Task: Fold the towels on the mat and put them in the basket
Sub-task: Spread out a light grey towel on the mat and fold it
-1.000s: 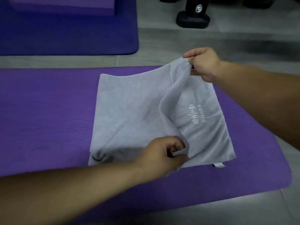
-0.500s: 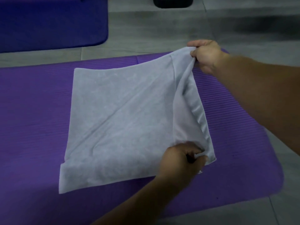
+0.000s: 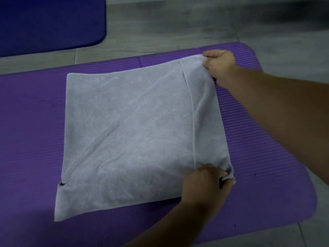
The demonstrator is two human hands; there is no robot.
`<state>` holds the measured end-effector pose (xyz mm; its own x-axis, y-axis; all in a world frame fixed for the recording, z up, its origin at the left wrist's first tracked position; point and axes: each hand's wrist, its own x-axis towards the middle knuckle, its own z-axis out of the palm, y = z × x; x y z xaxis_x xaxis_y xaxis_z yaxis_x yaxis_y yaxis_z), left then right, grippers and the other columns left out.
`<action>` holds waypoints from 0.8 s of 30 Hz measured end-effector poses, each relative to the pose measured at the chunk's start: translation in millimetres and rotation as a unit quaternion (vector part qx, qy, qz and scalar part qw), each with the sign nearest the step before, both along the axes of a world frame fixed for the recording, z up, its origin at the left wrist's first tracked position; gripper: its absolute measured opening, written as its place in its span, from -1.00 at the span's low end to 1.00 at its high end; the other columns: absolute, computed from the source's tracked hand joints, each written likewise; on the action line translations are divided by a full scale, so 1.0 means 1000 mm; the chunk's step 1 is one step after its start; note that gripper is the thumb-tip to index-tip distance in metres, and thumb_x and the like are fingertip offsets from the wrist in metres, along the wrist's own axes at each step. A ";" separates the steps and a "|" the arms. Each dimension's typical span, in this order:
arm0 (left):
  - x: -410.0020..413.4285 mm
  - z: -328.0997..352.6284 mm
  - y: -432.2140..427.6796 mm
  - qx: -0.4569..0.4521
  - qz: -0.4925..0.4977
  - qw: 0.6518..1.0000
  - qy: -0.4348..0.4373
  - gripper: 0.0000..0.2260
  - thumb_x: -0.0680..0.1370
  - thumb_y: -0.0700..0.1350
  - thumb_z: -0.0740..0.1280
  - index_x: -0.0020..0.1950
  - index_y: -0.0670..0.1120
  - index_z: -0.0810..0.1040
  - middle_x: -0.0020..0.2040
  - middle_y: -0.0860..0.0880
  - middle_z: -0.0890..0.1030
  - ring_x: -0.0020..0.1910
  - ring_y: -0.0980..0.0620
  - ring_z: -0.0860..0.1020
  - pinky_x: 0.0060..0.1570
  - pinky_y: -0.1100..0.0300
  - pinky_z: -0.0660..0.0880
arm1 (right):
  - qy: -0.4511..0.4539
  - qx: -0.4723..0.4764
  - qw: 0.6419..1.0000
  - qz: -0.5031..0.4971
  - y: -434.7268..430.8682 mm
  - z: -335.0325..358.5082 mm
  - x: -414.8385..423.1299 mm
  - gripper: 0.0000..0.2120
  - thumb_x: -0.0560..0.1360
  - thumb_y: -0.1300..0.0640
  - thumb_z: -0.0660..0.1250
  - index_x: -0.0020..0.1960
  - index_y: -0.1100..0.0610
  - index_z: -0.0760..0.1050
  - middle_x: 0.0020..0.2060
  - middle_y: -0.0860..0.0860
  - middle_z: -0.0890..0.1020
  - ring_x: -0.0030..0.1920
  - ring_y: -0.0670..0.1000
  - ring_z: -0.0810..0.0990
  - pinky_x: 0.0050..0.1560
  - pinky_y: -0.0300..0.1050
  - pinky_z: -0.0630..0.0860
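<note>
A grey towel [image 3: 128, 136] lies folded on the purple mat [image 3: 32, 139], nearly flat, and it covers the middle part of the mat. It has roughly a square shape with some soft diagonal creases across the top layer. At the near left corner the lower layer comes out a little from under the upper one.

Both hands are on the right edge of the towel, one at each end of it. The right hand [image 3: 219, 66] is at the far right corner. Its fingers are curled and they pinch the cloth there, so this corner is lifted a little from the mat. The left hand [image 3: 204, 186] is at the near right corner. Its fingers and thumb are closed on a small bunch of the cloth, which is wrinkled where they hold it. Between the two hands a narrow strip of the towel runs along the right side, with a long seam or fold line just inside it.

The mat lies on a grey floor [image 3: 169, 24]. A second mat, dark blue [image 3: 49, 24], lies on the floor beyond the purple one, at the far left, apart from it.
</note>
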<state>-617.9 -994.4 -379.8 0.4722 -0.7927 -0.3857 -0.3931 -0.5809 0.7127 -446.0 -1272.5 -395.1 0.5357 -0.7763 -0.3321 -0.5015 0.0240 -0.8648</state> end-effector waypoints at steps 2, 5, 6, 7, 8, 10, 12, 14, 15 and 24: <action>-0.001 0.000 -0.002 0.011 -0.020 1.000 -0.006 -0.65 0.59 0.24 0.29 -0.17 -0.01 0.52 -0.09 0.05 0.53 -0.13 0.03 0.56 -0.10 0.10 0.51 | 0.014 -0.026 0.999 0.042 0.002 -0.003 -0.001 -0.57 0.53 0.34 0.36 0.38 0.14 0.52 0.25 0.06 0.62 0.23 0.02 0.61 0.25 -0.18 0.56; 0.005 0.003 -0.002 0.007 -0.033 0.999 0.006 -0.62 0.58 0.29 0.28 -0.09 -0.02 0.54 -0.01 -0.03 0.62 -0.04 -0.05 0.61 -0.05 0.08 0.55 | 0.081 -0.139 0.977 0.137 0.007 -0.006 -0.003 -0.52 0.56 0.24 0.35 0.47 0.13 0.43 0.38 0.06 0.52 0.37 0.05 0.50 0.38 -0.21 0.40; 0.014 0.002 0.000 -0.021 -0.010 1.000 0.012 -0.66 0.60 0.25 0.28 0.00 -0.01 0.60 0.01 -0.01 0.65 -0.02 -0.04 0.62 -0.01 0.08 0.57 | 0.109 -0.185 0.962 0.166 0.009 -0.008 -0.005 -0.53 0.57 0.19 0.34 0.47 0.11 0.42 0.42 0.07 0.49 0.41 0.08 0.45 0.43 -0.17 0.35; 0.028 0.003 0.004 -0.058 0.020 0.998 0.010 -0.72 0.61 0.19 0.29 0.06 0.01 0.62 -0.01 0.02 0.66 -0.03 -0.01 0.63 0.00 0.07 0.58 | 0.136 -0.225 0.946 0.191 0.011 -0.011 -0.007 -0.53 0.57 0.13 0.33 0.48 0.09 0.42 0.45 0.09 0.44 0.44 0.13 0.40 0.47 -0.12 0.30; 0.047 0.002 0.010 -0.089 0.057 0.994 0.003 -0.79 0.61 0.12 0.29 0.04 0.02 0.63 -0.05 0.04 0.67 -0.07 0.01 0.62 -0.01 0.05 0.58 | 0.163 -0.254 0.931 0.207 0.014 -0.013 -0.010 -0.52 0.57 0.07 0.31 0.48 0.08 0.41 0.48 0.10 0.40 0.46 0.17 0.35 0.48 -0.06 0.25; 0.099 0.000 0.033 -0.138 0.192 0.972 -0.004 -0.90 0.55 0.01 0.33 -0.09 0.06 0.63 -0.13 0.06 0.68 -0.13 0.04 0.64 -0.03 0.05 0.59 | 0.200 -0.317 0.906 0.199 0.028 -0.010 -0.011 -0.51 0.55 -0.02 0.25 0.45 0.07 0.42 0.52 0.13 0.32 0.49 0.23 0.26 0.44 0.05 0.24; 0.157 0.003 0.067 -0.151 0.343 0.927 -0.026 -0.90 0.50 -0.08 0.36 -0.20 0.09 0.57 -0.22 0.06 0.68 -0.19 0.02 0.66 -0.03 0.00 0.61 | 0.171 -0.406 0.877 0.194 0.055 0.002 -0.007 -0.61 0.57 0.02 0.26 0.36 0.10 0.48 0.46 0.16 0.40 0.43 0.27 0.32 0.35 0.12 0.32; 0.209 0.007 0.111 -0.096 0.431 0.894 -0.079 -0.88 0.52 -0.15 0.40 -0.20 0.03 0.57 -0.24 0.05 0.66 -0.20 -0.02 0.65 -0.04 -0.03 0.61 | 0.066 -0.435 0.856 0.270 0.097 0.014 0.008 -0.71 0.57 0.10 0.28 0.24 0.15 0.58 0.21 0.15 0.60 0.24 0.25 0.49 0.23 0.03 0.39; 0.229 0.010 0.137 -0.052 0.454 0.884 -0.101 -0.91 0.53 -0.13 0.41 -0.17 -0.02 0.58 -0.24 0.04 0.66 -0.18 -0.04 0.65 -0.05 -0.01 0.60 | 0.019 -0.401 0.858 0.320 0.122 0.019 0.021 -0.75 0.57 0.13 0.29 0.20 0.17 0.61 0.09 0.12 0.63 0.12 0.20 0.55 0.18 -0.03 0.41; 0.211 0.017 0.307 0.094 0.473 0.860 0.166 -0.65 0.42 0.04 0.60 -0.24 -0.23 0.63 -0.34 -0.20 0.65 -0.33 -0.09 0.59 -0.17 -0.19 0.62 | 0.008 -0.146 0.889 0.434 0.287 0.008 0.176 -0.58 0.57 0.05 0.39 0.39 0.14 0.49 0.29 0.06 0.59 -0.09 -0.08 0.53 -0.16 -0.28 0.44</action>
<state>-406.6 -687.5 -362.8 0.7104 -0.0233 -0.7034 0.5268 -0.6452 0.5534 -270.5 -985.4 -386.7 0.9722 -0.1266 -0.1968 -0.2329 -0.6030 -0.7630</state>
